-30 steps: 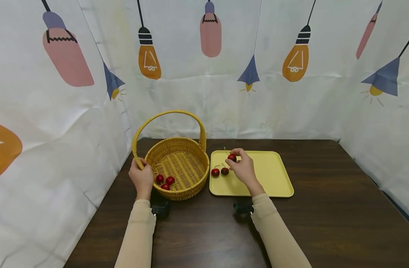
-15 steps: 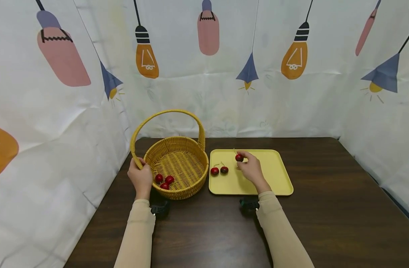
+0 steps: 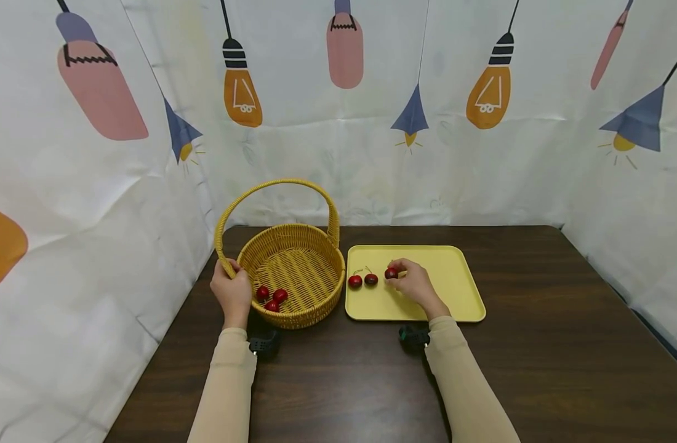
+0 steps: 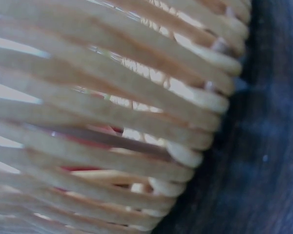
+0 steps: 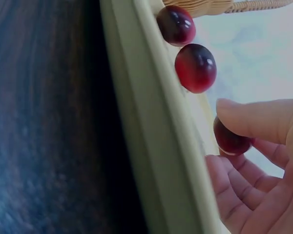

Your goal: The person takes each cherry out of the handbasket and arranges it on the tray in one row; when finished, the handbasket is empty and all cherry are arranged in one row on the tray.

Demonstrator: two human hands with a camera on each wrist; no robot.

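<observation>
My right hand (image 3: 416, 285) pinches a dark red cherry (image 3: 391, 273) between thumb and fingers, low over the yellow tray (image 3: 444, 283). Left of it on the tray lie two more cherries, one (image 3: 371, 279) nearer the hand and another (image 3: 355, 281) by the tray's left edge, both with stems. In the right wrist view the pinched cherry (image 5: 231, 138) shows under the thumb. My left hand (image 3: 232, 296) grips the handle base of a yellow wicker basket (image 3: 294, 319). Several cherries (image 3: 272, 306) lie inside at its near left. Only the weave (image 4: 112, 107) fills the left wrist view; that hand is hidden there.
Basket and tray stand side by side on a dark wooden table (image 3: 338, 381), the tray on the right. The basket's tall handle (image 3: 285, 181) arches above it. Behind the table hangs a white curtain (image 3: 360, 172) with printed lamps.
The right hand has moved right with its cherry, away from the two tray cherries, then lowered it toward the tray. The left hand keeps its hold on the basket.
</observation>
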